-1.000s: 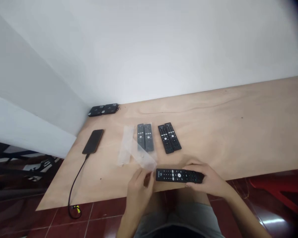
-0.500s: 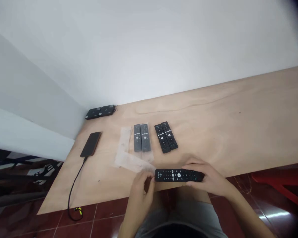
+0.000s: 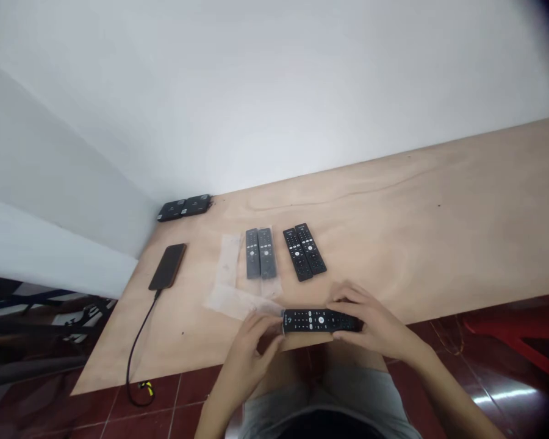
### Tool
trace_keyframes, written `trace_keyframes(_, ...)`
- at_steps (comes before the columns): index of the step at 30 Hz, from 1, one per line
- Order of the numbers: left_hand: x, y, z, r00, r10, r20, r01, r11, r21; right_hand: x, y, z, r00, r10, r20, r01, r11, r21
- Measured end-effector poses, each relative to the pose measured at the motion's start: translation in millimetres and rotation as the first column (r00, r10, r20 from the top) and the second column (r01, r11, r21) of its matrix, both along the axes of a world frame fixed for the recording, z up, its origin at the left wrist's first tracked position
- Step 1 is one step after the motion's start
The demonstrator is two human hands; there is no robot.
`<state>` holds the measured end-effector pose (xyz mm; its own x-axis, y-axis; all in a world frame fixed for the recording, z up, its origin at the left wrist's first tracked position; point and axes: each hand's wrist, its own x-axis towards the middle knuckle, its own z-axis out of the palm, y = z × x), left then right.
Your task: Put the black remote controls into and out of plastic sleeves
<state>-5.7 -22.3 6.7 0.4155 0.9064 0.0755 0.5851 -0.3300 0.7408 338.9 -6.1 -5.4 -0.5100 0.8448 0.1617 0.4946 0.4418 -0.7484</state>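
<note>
My right hand is wrapped round the right end of a black remote held level just above the near edge of the wooden table. At the remote's left end, my left hand pinches the mouth of a clear plastic sleeve that trails left across the table. The remote's tip meets the sleeve opening.
Two remotes in clear sleeves and two bare black remotes lie side by side mid-table. Another clear sleeve lies left of them. A phone with a cable and two black boxes sit at the left.
The sleeve has dropped from raised to flat on the table. The remote has shifted slightly left and my left hand has closed on the sleeve's mouth at its tip.
</note>
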Motion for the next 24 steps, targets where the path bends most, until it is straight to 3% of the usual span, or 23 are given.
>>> trace_keyframes(8, -12.3, 31.6, -1.8, 0.99, -0.11, -0.089, 0.127, 0.966, 0.226, -4.3, 2.1, 6.1, 1.0, 0.008, 0.013, -0.008, 1.0, -0.025)
trace_keyframes(16, 9.1, 33.2, -13.1, 0.994, -0.1, -0.044, 0.109, 0.931, 0.348, -15.3, 8.6, 14.1, 0.999, 0.035, -0.01, -0.036, 0.997, -0.064)
trace_keyframes(20, 22.9, 26.7, -12.2, 0.998, -0.061, -0.034, 0.069, 0.932, 0.356, -25.2, 19.0, 10.3, 0.998, 0.064, 0.001, -0.064, 0.996, -0.068)
trace_keyframes(24, 10.4, 23.5, -1.1, 0.996, -0.037, -0.087, 0.058, 0.964, 0.261, -25.1, 25.6, 8.8, 0.995, 0.096, -0.026, -0.097, 0.993, -0.062)
